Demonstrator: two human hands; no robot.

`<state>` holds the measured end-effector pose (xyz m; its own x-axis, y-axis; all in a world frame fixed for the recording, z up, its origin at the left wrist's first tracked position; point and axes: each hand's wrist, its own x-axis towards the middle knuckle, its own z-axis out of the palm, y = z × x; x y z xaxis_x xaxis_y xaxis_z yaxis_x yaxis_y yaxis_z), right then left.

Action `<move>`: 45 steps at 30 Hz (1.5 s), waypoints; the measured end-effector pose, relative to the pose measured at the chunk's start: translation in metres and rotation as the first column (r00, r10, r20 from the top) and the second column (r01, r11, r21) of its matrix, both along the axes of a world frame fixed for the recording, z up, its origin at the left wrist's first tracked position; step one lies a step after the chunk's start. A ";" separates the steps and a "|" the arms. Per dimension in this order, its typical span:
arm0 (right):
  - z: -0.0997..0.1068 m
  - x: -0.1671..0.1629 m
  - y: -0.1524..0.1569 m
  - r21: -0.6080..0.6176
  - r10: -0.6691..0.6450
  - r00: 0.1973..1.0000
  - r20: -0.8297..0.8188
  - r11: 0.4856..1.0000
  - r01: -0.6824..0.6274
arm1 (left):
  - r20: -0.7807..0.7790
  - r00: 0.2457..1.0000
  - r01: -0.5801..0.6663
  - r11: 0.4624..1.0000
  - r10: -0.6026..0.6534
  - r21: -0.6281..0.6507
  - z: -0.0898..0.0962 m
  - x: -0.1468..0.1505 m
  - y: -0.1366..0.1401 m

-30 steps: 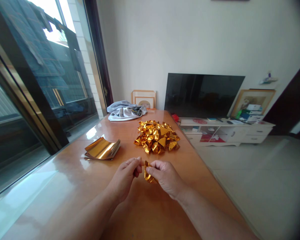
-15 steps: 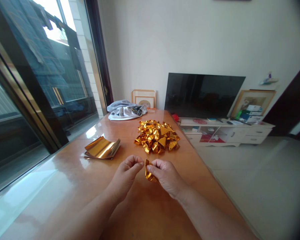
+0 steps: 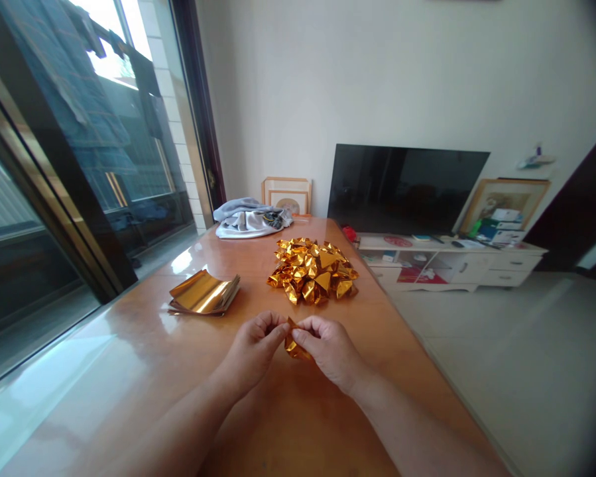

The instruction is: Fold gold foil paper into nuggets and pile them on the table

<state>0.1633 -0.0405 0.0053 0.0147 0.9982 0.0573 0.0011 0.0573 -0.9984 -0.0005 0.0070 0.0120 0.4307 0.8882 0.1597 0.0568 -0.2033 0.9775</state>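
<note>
Between my hands is a piece of folded gold foil paper (image 3: 296, 348), held just above the table. My right hand (image 3: 330, 344) pinches it between thumb and fingers on its right side. At its upper left edge, the thumb and forefinger of my left hand (image 3: 258, 341) are closed on the paper. Behind my hands lies a pile of folded gold foil pieces (image 3: 312, 268), crumpled and pointed in shape. Over to the left rests a stack of flat gold foil sheets (image 3: 203, 293), its top sheet curling up.
The glossy wooden table (image 3: 258, 424) runs away from me. A bundle of grey cloth (image 3: 252, 220) lies at its far end, before leaning picture frames (image 3: 288, 193). Beyond the right edge stand a television (image 3: 407, 189) and a white cabinet (image 3: 496, 265). Glass doors (image 3: 79, 146) line the left.
My left hand has moved slightly right and closed on the foil paper's edge; before, a small gap lay between them. The foil has shifted a little left. Pile and stack look unchanged.
</note>
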 end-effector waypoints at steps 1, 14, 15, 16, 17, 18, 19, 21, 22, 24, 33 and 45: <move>0.000 0.001 0.000 -0.014 -0.005 1.000 0.006 1.000 0.005 | -0.007 1.000 0.012 1.000 -0.012 0.004 0.000 -0.001 0.000; 0.003 0.002 -0.001 0.061 -0.089 0.994 0.067 0.995 0.085 | -0.007 0.982 -0.186 0.976 0.188 0.115 0.002 -0.002 0.002; 0.002 0.002 -0.001 0.067 -0.096 0.993 0.070 0.994 0.091 | -0.014 0.981 -0.190 0.973 0.193 0.132 0.000 -0.002 0.003; 0.002 0.001 -0.001 0.073 -0.101 0.992 0.075 0.993 0.096 | -0.022 0.981 -0.187 0.971 0.192 0.146 -0.001 -0.002 0.003; 0.001 0.001 0.000 0.083 -0.106 0.991 0.081 0.992 0.100 | -0.030 0.982 -0.180 0.971 0.187 0.158 -0.003 -0.002 0.004; 0.000 0.000 0.000 0.096 -0.111 0.990 0.088 0.990 0.102 | -0.035 0.983 -0.173 0.970 0.181 0.168 -0.006 -0.002 0.005; -0.001 0.000 0.000 0.113 -0.114 0.989 0.095 0.988 0.103 | -0.039 0.984 -0.164 0.971 0.174 0.176 -0.008 -0.002 0.005; -0.004 0.000 0.001 0.143 -0.111 0.988 0.108 0.985 0.095 | -0.044 0.986 -0.148 0.971 0.159 0.189 -0.013 -0.002 0.007; -0.006 -0.001 0.001 0.154 -0.112 0.987 0.119 0.984 0.093 | -0.047 0.987 -0.141 0.971 0.153 0.193 -0.015 -0.002 0.008; -0.008 -0.001 0.002 0.175 -0.124 0.980 0.154 0.980 0.097 | -0.058 0.987 -0.134 0.971 0.148 0.198 -0.017 -0.003 0.009; -0.019 -0.002 0.005 0.227 -0.206 0.934 0.292 0.963 0.142 | -0.105 0.967 -0.193 0.937 0.232 0.292 -0.014 -0.002 0.005; -0.017 -0.004 0.003 0.330 -0.346 0.806 0.480 0.923 0.200 | -0.246 0.906 -0.202 0.862 0.345 0.464 -0.018 -0.002 0.006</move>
